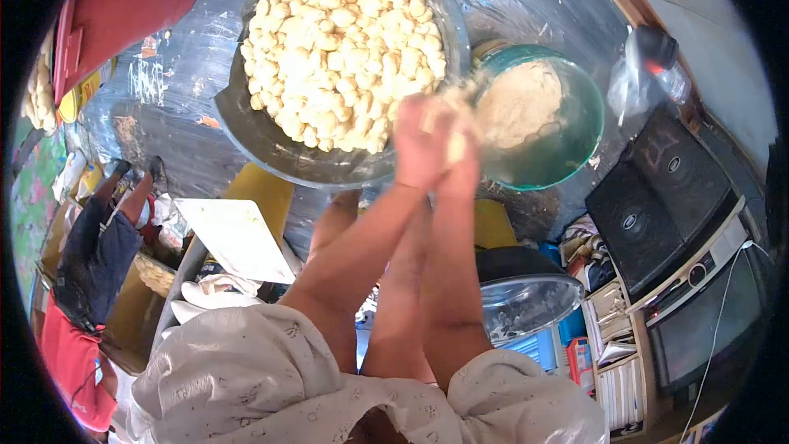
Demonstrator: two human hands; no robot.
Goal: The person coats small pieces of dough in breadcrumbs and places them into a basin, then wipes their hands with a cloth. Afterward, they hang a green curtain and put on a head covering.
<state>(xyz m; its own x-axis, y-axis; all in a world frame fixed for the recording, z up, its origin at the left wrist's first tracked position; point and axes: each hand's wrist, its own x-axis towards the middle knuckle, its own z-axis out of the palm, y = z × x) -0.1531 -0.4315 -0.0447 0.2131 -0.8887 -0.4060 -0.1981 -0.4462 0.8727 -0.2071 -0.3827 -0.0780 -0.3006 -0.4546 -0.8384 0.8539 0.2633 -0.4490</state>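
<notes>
A wide grey basin (234,136) is heaped with pale, floury lumps of dough (337,57), rounded and small. At its lower right rim, my left hand (419,141) and my right hand (460,148) are close together and somewhat blurred by motion. Their fingers are curled in around a pale piece of dough (454,149), partly hidden between them. Just right of my hands stands a green bowl (585,119) with a mound of beige flour (526,103) in it. The bowl's rim lies beside my right hand.
A red plastic chair (136,4) is at upper left. A white board (234,234) leans near my left arm. Below the green bowl sits a metal basin (530,308). Speakers (666,168) and a television (707,321) fill the right. At far left is another person (94,271).
</notes>
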